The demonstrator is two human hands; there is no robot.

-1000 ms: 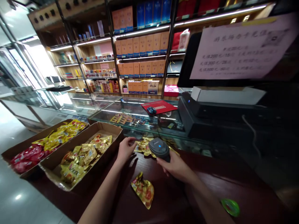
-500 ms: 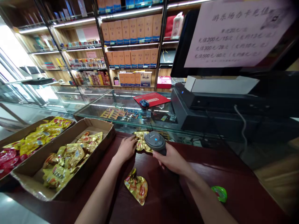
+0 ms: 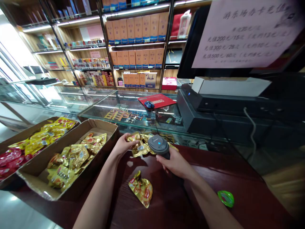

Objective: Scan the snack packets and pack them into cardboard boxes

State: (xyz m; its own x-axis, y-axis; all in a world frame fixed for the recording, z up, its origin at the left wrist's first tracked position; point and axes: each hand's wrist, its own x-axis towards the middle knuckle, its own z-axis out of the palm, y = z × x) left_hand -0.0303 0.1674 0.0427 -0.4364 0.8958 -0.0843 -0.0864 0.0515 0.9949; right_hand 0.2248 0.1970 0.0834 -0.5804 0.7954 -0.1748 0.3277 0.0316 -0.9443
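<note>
Over one tabletop, the right hand grips one scanner (blue-lit).

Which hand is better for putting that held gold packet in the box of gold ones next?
Probably the left hand: it grips the gold packet and is nearer the cardboard box. The right hand is holding the scanner.

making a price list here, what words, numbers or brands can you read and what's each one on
"游乐场办卡充值": heading of the pink paper sign
"20元": same sign, its line partly blurred
"充值200元/15次": same sign
"充值300元/28次": same sign
"充值500元/60次": same sign
Too small or blurred: the sign's bracketed notes and bottom line, and print on the gold packets, yellow packets, scanner, red mat and orange boxes.
</note>
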